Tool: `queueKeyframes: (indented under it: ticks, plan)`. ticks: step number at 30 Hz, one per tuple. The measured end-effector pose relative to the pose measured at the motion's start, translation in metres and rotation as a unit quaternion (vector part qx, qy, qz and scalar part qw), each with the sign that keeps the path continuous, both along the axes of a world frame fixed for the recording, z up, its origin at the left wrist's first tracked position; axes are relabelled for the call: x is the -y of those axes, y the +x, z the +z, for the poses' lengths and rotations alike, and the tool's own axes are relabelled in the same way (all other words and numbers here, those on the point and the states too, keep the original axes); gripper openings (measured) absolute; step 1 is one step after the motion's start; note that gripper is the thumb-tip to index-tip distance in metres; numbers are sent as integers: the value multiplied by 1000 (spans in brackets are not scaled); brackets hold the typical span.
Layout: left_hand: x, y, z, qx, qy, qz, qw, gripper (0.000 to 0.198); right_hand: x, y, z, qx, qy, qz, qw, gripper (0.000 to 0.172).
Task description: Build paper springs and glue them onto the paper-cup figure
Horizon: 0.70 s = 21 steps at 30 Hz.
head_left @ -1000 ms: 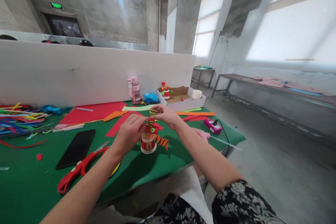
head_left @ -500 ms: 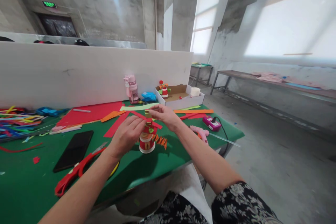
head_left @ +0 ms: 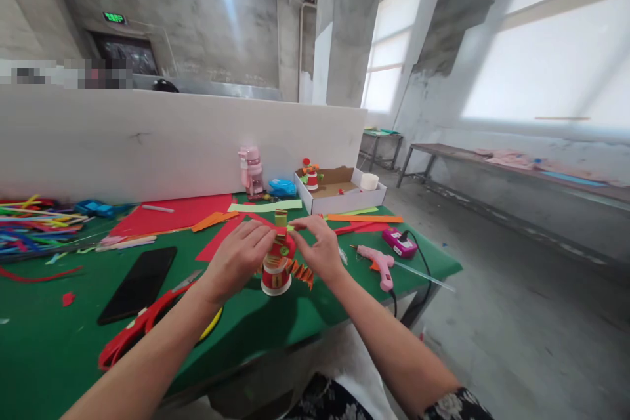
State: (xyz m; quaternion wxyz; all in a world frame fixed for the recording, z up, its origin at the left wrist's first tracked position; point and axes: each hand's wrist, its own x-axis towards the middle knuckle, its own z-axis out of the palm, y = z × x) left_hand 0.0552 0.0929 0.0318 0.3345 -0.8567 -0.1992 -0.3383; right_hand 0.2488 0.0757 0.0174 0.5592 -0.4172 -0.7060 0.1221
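Note:
A small red and white paper-cup figure point(head_left: 277, 270) stands on the green table point(head_left: 59, 348), with folded orange paper strips sticking out at its right side and a striped folded strip rising from its top. My left hand point(head_left: 239, 257) curls round the figure's left side, fingers pinching near its top. My right hand point(head_left: 319, 248) is closed in a pinch at the top right of the figure, where the folded strip joins.
Red scissors point(head_left: 142, 323) and a black phone point(head_left: 138, 283) lie left of my hands. A pink glue gun point(head_left: 377, 258) and its pink plug point(head_left: 400, 242) sit to the right. Behind are red paper sheets point(head_left: 172, 213), a white box point(head_left: 344, 191), a pink bottle point(head_left: 252, 170) and coloured sticks point(head_left: 29, 223).
My right hand has dropped from holding the folded strip up high to the figure's top. The strip now stands shorter. My left hand stayed on the figure.

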Motion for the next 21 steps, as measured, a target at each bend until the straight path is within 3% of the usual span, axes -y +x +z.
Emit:
queueKeyframes:
  ticks: [4,7,16,21]
  plan:
    - [2,1,-6,-3,-8,6,1000,22,-8,-3,-4,-172,-165,58,970,22]
    - [3,2,-11,4,-30,7,1000,24,-14,-4,-5,-237,-228,108,938,27]
    - [2,4,-7,31,-87,-13,996,26,-19,-5,-7,-252,-244,132,927,29]
    - [1,6,-3,39,-86,-8,995,27,-17,-2,-12,-189,-200,117,954,18]
